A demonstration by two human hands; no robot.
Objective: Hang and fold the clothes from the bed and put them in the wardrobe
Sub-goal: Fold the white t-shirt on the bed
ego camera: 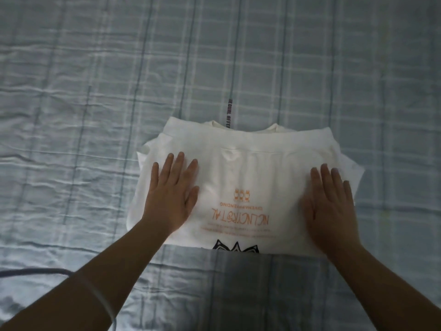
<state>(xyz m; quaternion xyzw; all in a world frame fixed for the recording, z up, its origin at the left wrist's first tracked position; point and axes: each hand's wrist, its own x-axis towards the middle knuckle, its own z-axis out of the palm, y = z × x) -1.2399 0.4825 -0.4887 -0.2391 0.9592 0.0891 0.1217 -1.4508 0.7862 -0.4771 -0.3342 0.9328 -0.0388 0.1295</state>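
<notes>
I have a white T-shirt [241,168] lying folded into a broad rectangle on the bed [71,96], a little near of the middle of what I can see. Both my hands are flat on it, palms down, fingers stretched out and grasping nothing. My left hand [173,192] presses on the left part of the shirt, fingers pointing to the far side. My right hand [330,201] rests on the right part, close to the right edge; it looks a bit blurred, so I cannot say just how its fingers are spread.

Between my hands the shirt shows orange lettering [241,215], upside down from where I stand, with three small orange figures just beyond it. At the near edge of the fold a black drawing [235,248] peeks out, cut off by the fold line. At the far edge the collar shows as two pale curves.

The bed is covered in a pale blue-grey checked sheet, wrinkled on the left. A thin bracelet [100,295] circles my left forearm, and a dark cord [35,272] lies on the sheet at the near left.
</notes>
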